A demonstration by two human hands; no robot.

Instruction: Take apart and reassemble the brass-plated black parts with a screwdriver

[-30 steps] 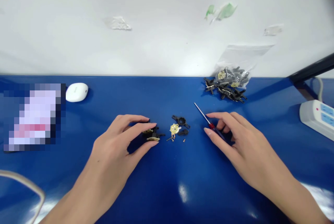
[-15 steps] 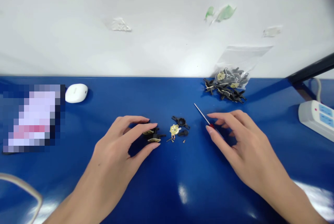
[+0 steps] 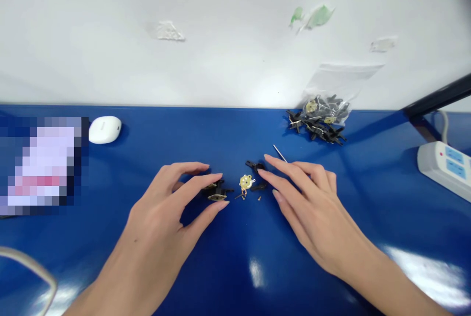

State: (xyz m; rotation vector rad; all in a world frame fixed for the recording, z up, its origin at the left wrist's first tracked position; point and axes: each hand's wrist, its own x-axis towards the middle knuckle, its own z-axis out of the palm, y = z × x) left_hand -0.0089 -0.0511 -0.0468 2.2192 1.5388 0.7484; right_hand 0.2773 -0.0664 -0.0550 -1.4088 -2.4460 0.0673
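Observation:
My left hand [image 3: 158, 213] rests on the table at centre left. Its thumb and fingers are curved and apart around black parts with brass-coloured plates [image 3: 218, 194]; whether they touch these is unclear. Fingers spread, my right hand [image 3: 312, 208] reaches over a black ring-shaped part [image 3: 254, 165], its fingertips at that part's right side. Between the hands lie a round brass-coloured plate [image 3: 246, 182], a small black piece [image 3: 258, 187] and tiny screws [image 3: 259, 198]. Only the metal shaft of the screwdriver [image 3: 279, 153] shows beyond my right hand, which hides its red handle.
Black parts [image 3: 324, 132] are piled at the back right, beside a clear plastic bag [image 3: 342, 80] holding more. A white power strip [image 3: 445, 166] sits far right. On the left are a white case [image 3: 105, 129], a blurred-out phone-like object [image 3: 44, 164] and a pale cable [image 3: 33, 267].
My right hand has moved left, away from the screwdriver handle and over to the black ring-shaped part. My left hand has stayed nearly still around its parts.

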